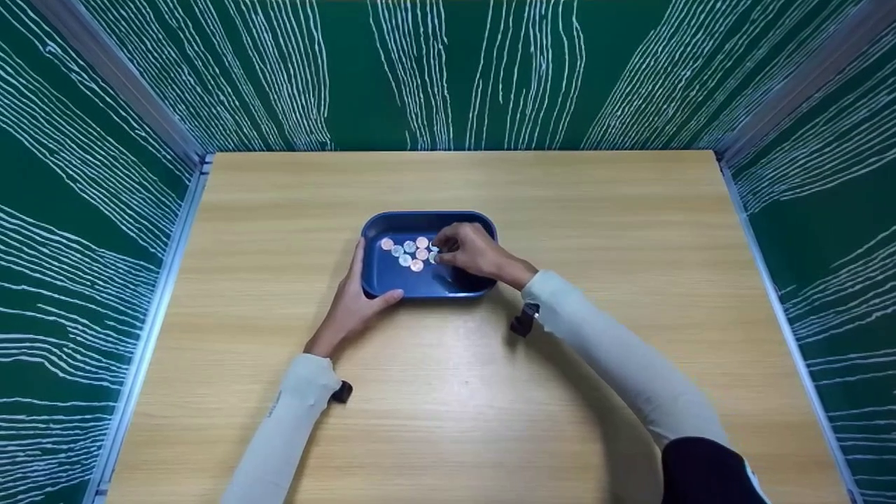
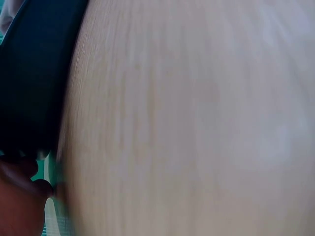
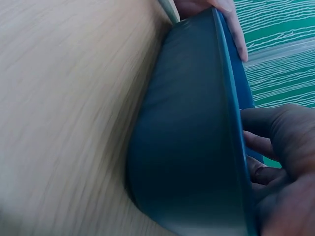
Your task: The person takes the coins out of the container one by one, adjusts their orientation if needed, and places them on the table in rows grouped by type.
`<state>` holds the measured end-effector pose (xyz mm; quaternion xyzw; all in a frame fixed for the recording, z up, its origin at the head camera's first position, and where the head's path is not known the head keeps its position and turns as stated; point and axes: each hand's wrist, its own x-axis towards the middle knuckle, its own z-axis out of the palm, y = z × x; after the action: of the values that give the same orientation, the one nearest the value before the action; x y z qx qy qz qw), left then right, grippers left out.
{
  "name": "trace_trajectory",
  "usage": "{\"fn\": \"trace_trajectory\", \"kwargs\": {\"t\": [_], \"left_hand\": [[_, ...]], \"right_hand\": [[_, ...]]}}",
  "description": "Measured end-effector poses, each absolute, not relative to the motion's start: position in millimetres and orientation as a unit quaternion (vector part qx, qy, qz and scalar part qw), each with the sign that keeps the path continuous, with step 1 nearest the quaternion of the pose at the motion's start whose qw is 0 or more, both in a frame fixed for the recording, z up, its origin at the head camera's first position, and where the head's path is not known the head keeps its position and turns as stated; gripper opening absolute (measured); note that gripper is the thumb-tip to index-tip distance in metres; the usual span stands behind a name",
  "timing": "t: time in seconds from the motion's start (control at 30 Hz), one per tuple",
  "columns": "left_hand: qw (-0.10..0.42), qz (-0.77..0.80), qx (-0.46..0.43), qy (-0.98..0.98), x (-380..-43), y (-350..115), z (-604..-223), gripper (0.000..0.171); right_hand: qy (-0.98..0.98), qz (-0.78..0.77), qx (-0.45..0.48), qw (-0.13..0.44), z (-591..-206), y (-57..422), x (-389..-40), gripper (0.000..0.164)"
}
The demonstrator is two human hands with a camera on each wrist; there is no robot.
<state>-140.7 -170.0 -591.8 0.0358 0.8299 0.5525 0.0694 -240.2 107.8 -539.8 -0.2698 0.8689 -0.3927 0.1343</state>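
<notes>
Coins (image 1: 409, 246), copper and silver, lie mingled in blue tray (image 1: 406, 221) toward far edge of desk (image 1: 602, 231), handling seemingly unfinished, left hand (image 1: 353, 299) gripping tray's near-left corner, right hand (image 1: 473, 250) bent-fingered at rightmost coins, pinch unclear.

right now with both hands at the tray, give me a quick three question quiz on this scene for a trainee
1. Which hand reaches inside the blue tray?
2. True or false: the small round discs in it all share one color.
3. Where is the left hand on the tray? a) far right corner b) near left corner c) middle of the floor

Key:
1. The right hand.
2. False; some look coppery, others silvery.
3. b
</notes>
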Motion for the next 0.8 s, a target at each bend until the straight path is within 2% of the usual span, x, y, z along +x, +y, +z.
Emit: {"fn": "trace_trajectory", "kwargs": {"t": [0.37,0.8], "left_hand": [[0.059,0.555,0.041,0.829,-142.6,-171.4,-593.9,0.122],[0.061,0.551,0.043,0.831,-141.8,-171.7,-592.4,0.122]], "right_hand": [[0.884,-0.375,-0.244,0.132,-549.5,98.1,-244.1,0.02],[0.893,-0.369,-0.227,0.12,-557.0,91.8,-246.4,0.019]]}}
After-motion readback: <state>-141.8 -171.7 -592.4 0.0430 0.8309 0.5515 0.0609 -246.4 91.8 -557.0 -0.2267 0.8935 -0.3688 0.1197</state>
